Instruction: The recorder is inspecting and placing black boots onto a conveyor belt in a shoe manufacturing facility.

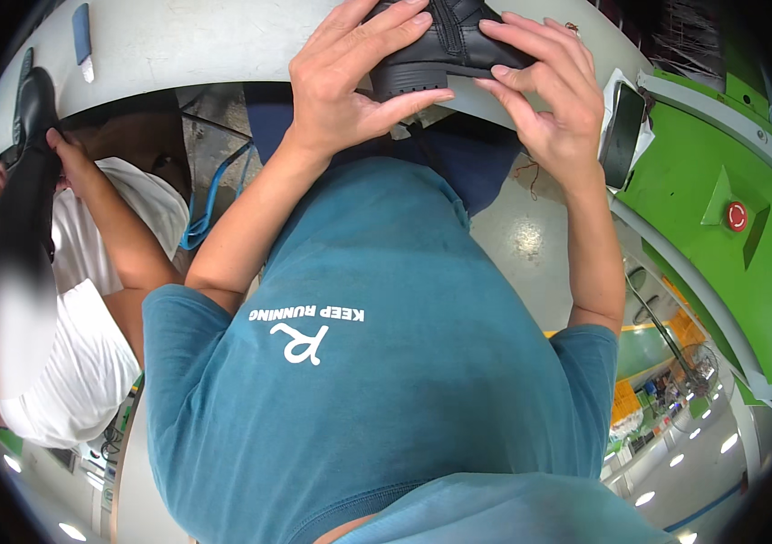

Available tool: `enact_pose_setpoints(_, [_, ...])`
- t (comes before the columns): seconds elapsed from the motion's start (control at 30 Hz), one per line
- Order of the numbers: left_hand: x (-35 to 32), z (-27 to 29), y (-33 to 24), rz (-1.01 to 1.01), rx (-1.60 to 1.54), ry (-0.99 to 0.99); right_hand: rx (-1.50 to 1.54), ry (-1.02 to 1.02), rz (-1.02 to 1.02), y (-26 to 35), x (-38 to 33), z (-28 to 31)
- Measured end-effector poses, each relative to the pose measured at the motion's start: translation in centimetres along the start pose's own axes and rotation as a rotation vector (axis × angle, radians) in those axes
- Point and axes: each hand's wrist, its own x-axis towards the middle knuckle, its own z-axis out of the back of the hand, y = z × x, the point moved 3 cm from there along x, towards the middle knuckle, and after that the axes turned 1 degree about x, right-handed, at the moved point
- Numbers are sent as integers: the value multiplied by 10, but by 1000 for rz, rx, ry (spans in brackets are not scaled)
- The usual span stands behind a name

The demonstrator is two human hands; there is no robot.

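Observation:
A black ankle boot (413, 71) with a zip and a low ridged heel lies at the top of the view, its upper edge cut off by the frame. My left hand (345, 82) grips its heel end, fingers across the upper and thumb stretched along the heel and sole. On the other end, my right hand (554, 95) holds the toe, fingertips on the upper and thumb by the sole edge. Both hands keep the boot over the near edge of the pale worktable (196, 45).
At left, a person in white (87, 363) holds another black boot (37, 104). A blue-handled tool (82, 36) lies on the table. To the right are a phone (623, 136) on white paper and a green machine (676, 172) with a red button (736, 216). A fan (699, 367) stands lower right.

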Motion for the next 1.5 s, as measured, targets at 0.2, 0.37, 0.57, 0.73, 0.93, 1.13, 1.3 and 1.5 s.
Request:
enact_pose_setpoints(0.2, [0, 0, 2, 65, -60, -17, 206, 174, -459, -26, 6, 7])
enact_pose_setpoints(0.37, [30, 1, -1, -63, 30, 21, 161, 279, -437, -26, 20, 16])
enact_pose_setpoints(0.57, [77, 7, -60, 642, -217, 18, 384, -31, -370, 41, 49, 58])
enact_pose_setpoints(0.73, [68, 50, -48, 782, -17, 306, 255, 184, -316, 30, 49, 44])
enact_pose_setpoints(0.93, [75, 64, -44, 639, 298, 620, 293, 152, -323, 6, 13, 6])
enact_pose_setpoints(1.13, [93, 27, -55, 582, 501, 756, 246, 66, -240, -3, 7, -4])
enact_pose_setpoints(1.3, [72, 28, -36, 532, 452, 473, 374, -1, -364, -17, -6, -24])
enact_pose_setpoints(1.5, [71, 35, -50, 508, 457, 512, 667, -455, -576, -26, -9, -27])
